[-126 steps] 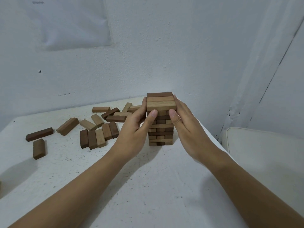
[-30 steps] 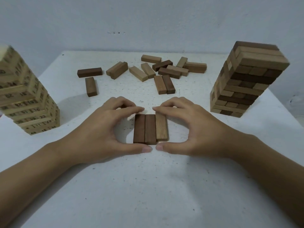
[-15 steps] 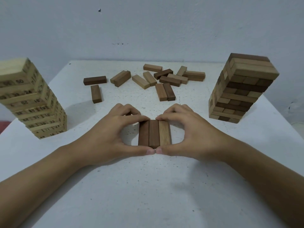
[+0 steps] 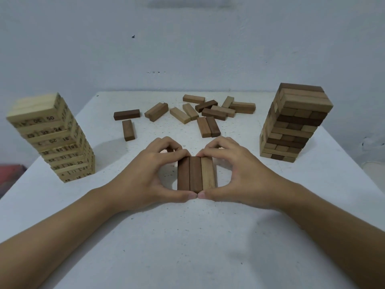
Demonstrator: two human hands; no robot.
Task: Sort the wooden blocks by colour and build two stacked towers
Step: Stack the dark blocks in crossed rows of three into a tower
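The pale tower (image 4: 52,138) at nine o'clock looks done, the brown tower (image 4: 291,124) at three unfinished — left hand (image 4: 150,174) and right hand (image 4: 239,174) curl round a three-block row (image 4: 195,176) at centre (loose blocks (image 4: 187,115) lie at twelve).

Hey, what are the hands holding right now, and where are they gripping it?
Both the left hand and right hand pinch a row of three blocks lying flat on the table: thumbs against the near ends, fingers curled over the far ends.
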